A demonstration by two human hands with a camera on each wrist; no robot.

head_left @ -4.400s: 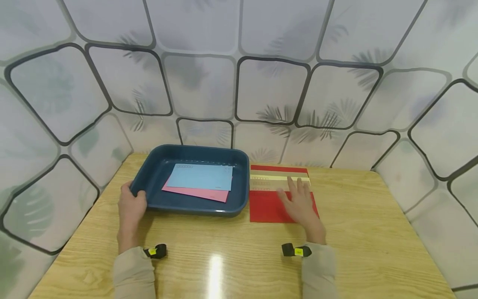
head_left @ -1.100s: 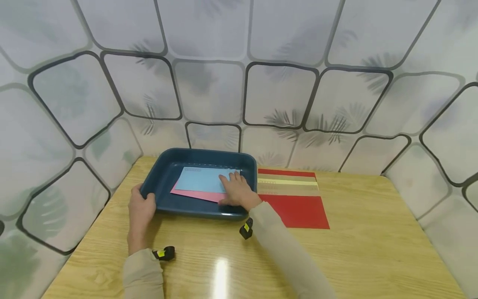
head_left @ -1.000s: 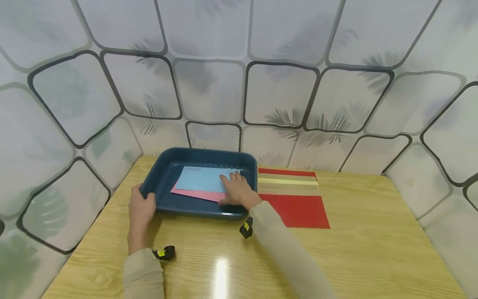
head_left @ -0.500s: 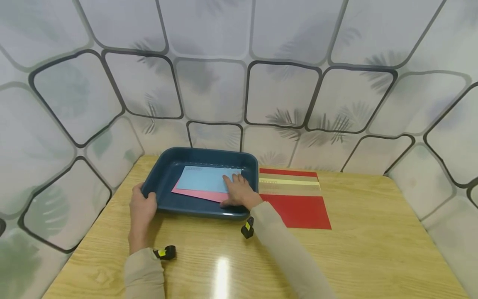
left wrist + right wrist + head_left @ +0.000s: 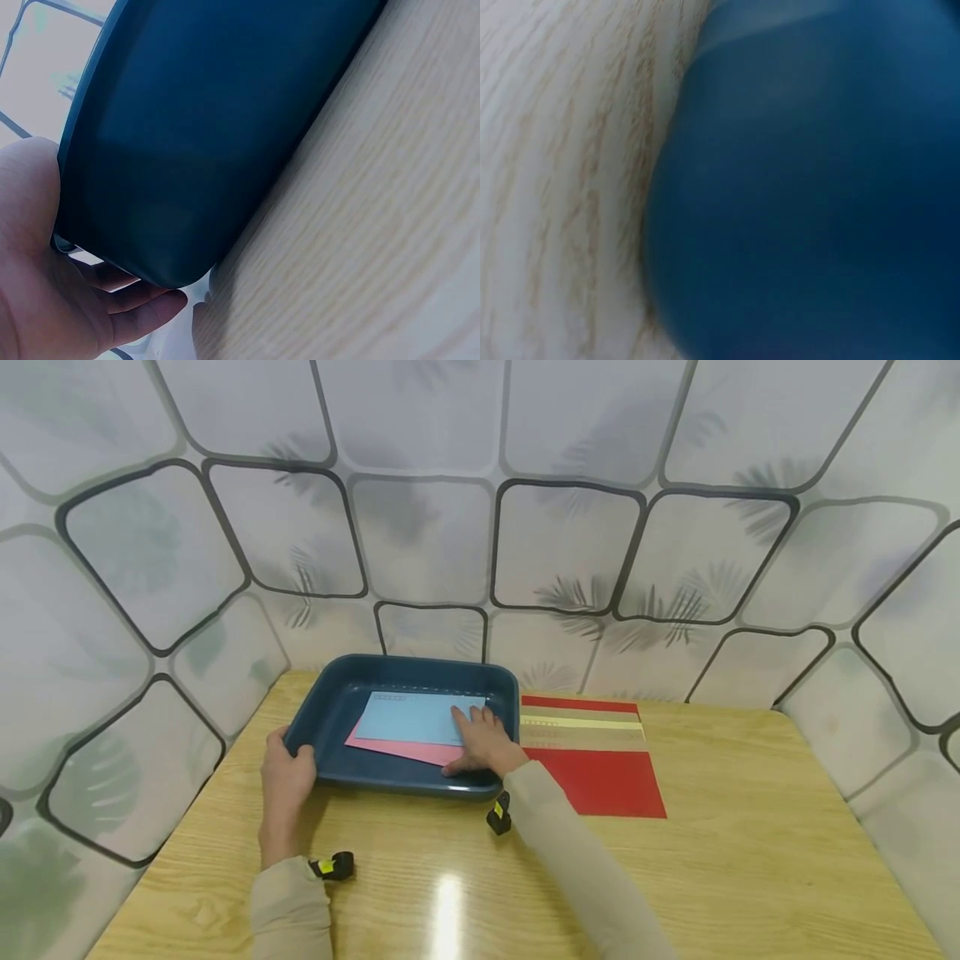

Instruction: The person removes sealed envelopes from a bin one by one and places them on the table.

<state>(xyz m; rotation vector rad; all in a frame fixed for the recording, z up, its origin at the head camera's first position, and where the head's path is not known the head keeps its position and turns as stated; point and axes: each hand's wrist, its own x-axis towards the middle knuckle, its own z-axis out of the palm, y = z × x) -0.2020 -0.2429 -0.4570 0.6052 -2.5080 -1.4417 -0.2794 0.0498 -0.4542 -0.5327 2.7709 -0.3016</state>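
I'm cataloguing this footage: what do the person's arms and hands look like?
Long, plain beige cloth sleeves are worn on both sides, the left one creased. Each ends beside a small, black, boxy device with a bright yellow patch. The left hand and right hand wear no gloves.

Your left hand (image 5: pixel 287 777) grips navy tray (image 5: pixel 405 781) at near-left corner. Your right hand (image 5: pixel 483 741) sits over tray's right side, fingers spread over right end of light-blue envelope (image 5: pixel 408 718), thumb by pink envelope (image 5: pixel 405 750). Blue overlaps pink inside tray. Just right of tray, overlapping on tabletop (image 5: pixel 735 843): tan paper (image 5: pixel 592 741), yellow paper (image 5: pixel 592 723), large red paper (image 5: pixel 607 783) nearest you. Leaf-print wall (image 5: pixel 420 539) behind.
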